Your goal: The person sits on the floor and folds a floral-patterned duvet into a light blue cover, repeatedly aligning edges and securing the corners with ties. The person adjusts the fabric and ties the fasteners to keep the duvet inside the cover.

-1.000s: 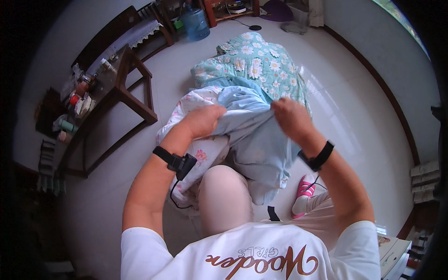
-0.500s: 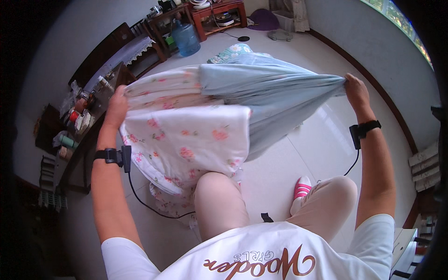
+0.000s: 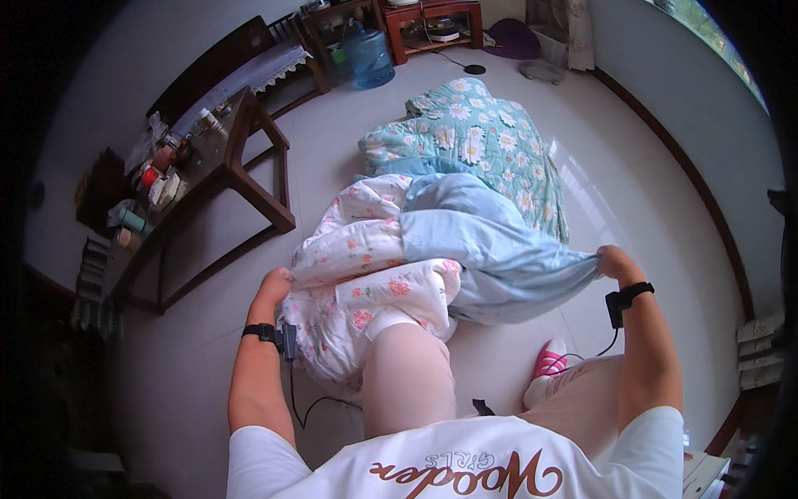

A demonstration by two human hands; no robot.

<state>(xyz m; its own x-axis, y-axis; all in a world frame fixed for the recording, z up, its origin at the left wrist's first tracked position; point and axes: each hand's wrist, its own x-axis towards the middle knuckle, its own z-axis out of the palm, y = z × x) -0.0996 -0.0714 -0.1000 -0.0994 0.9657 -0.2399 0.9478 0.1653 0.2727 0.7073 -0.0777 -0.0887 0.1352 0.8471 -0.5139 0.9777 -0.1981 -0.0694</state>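
Our left hand (image 3: 276,285) and right hand (image 3: 618,263) grip the cloth (image 3: 474,239), probably soft, best held by left and right edges.

A pale, glossy tiled floor (image 3: 615,208) with light reflected at right. Across its middle lies a green daisy-patterned quilt (image 3: 465,133). Against the quilt's near side is a rumpled cover (image 3: 374,308), white with pink flowers on the left and light blue on the right, partly resting on the tiles. Farther back stand a blue water jug (image 3: 368,58) and, near it, a flat black disc (image 3: 475,69).
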